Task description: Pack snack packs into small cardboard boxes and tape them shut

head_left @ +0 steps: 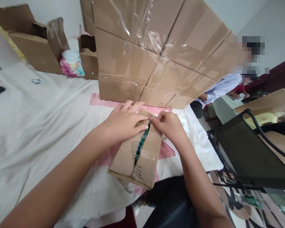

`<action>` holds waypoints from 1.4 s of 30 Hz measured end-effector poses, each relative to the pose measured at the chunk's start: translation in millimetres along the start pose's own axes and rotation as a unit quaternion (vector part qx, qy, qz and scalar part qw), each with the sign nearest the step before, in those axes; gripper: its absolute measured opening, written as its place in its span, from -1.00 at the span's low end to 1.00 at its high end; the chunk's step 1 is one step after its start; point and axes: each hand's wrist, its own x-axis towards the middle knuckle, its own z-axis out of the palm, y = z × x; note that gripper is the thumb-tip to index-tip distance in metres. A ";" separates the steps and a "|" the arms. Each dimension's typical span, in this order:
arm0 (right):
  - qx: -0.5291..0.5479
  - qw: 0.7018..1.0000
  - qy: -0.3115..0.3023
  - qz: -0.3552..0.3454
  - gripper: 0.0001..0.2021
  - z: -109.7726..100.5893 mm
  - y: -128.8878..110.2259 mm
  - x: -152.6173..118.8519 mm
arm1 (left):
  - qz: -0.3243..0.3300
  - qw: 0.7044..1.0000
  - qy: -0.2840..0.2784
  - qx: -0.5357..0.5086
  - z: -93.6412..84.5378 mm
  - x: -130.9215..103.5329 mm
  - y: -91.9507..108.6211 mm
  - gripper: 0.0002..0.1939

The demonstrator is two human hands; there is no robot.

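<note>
A long brown cardboard box lies on the cloth in front of me. Its two top flaps stand slightly apart, and dark green, shiny contents show through the gap. Scribbled marks and bits of clear tape run along the seam. My left hand rests on the far left part of the box, fingers stretched and spread, thumb and index finger touching the flap beside the gap. At the far end of the seam my right hand pinches the box's flap edge with bent fingers. What exactly lies under its fingertips is hidden.
A stack of taped cartons stands right behind the box. Farther left are an open carton, a colourful packet and a smaller carton. A dark chair is at the right; a person in a light shirt sits beyond.
</note>
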 end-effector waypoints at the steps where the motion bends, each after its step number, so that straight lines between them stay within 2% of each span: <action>1: -0.021 1.000 0.002 0.018 -0.56 -3.0 1.6 0.4 | -0.008 1.000 -0.004 0.004 -0.2 -0.6 2.1 -0.64; 4: -0.043 0.997 -0.016 0.058 -0.47 -16.0 14.7 3.6 | -0.019 1.000 -0.014 0.007 -0.6 -0.4 4.6 -0.62; 7: -0.033 0.996 -0.027 0.074 -0.52 -34.1 45.9 10.0 | -0.010 1.000 -0.003 -0.003 -2.9 0.4 2.0 -0.62; 10: -0.054 0.990 0.059 0.120 -0.68 -47.3 100.6 19.2 | -0.018 1.000 0.019 0.002 -11.6 -2.2 4.9 -0.60; 12: -0.074 0.975 0.107 0.179 -0.74 -46.4 145.9 23.2 | -0.018 1.000 0.022 -0.010 -17.1 -7.0 16.4 -0.54; 13: -0.085 0.967 0.112 0.214 -0.77 -42.4 168.5 23.6 | -0.002 1.000 0.016 -0.023 -18.1 -10.5 25.2 -0.49; 14: -0.095 0.961 0.100 0.241 -0.76 -36.5 189.4 22.9 | 0.027 0.999 0.006 -0.038 -17.5 -14.7 35.4 -0.45; 16: -0.108 0.954 0.035 0.279 -0.60 -21.7 222.6 19.4 | 0.114 0.991 -0.023 -0.070 -11.5 -24.5 56.1 -0.47; 18: -0.109 0.952 -0.023 0.284 -0.43 -7.2 241.1 16.3 | 0.179 0.978 -0.055 -0.092 -3.5 -34.9 71.3 -0.59; 20: -0.106 0.956 -0.043 0.271 -0.32 3.7 245.7 16.4 | 0.193 0.973 -0.087 -0.093 0.0 -43.9 77.1 -0.76; 23: -0.121 0.971 -0.039 0.205 -0.30 14.2 235.4 22.4 | 0.175 0.974 -0.128 -0.068 -10.1 -53.9 73.2 -0.82; 27: -0.139 0.987 -0.066 0.051 -0.48 27.5 212.9 32.5 | 0.138 0.970 -0.185 -0.071 -34.6 -62.8 69.4 -0.79; 30: -0.146 0.985 -0.086 0.011 -0.64 38.2 200.3 36.6 | 0.118 0.971 -0.189 -0.087 -41.9 -66.5 72.1 -0.77; 33: -0.143 0.985 -0.092 0.016 -0.75 44.6 193.3 38.0 | 0.110 0.972 -0.184 -0.098 -40.9 -67.1 73.7 -0.81; 37: -0.138 0.985 -0.098 0.043 -0.81 44.0 194.3 38.4 | 0.100 0.970 -0.190 -0.114 -39.4 -66.9 72.8 -0.82; 39: -0.142 0.982 -0.086 0.085 -0.70 40.7 200.5 37.9 | 0.107 0.970 -0.180 -0.121 -39.7 -67.9 72.3 -0.81; 42: -0.148 0.970 -0.070 0.178 -0.26 34.1 214.7 34.6 | 0.116 0.972 -0.168 -0.114 -40.8 -69.7 71.8 -0.81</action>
